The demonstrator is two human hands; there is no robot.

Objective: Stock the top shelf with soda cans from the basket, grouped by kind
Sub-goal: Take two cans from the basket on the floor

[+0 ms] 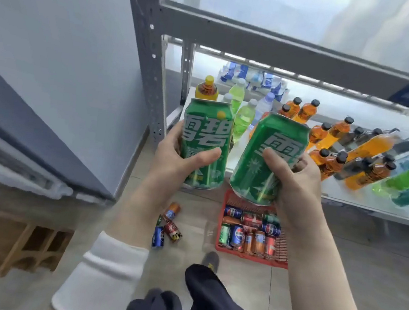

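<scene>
My left hand (172,155) grips a green soda can (207,126), held upright in front of the rack. My right hand (296,177) grips a second green soda can (277,143), tilted to the right. Both cans hang below the top shelf (291,44), whose pale surface shows bare at upper right. Far below on the floor stands the red basket (222,248) with several cans in blue, red, orange and green lying in it.
A grey perforated upright (145,43) frames the rack's left side. The lower shelf (348,197) carries several orange, green and clear bottles. Three loose cans (168,225) lie on the floor left of the basket. A wooden frame (37,247) sits at lower left.
</scene>
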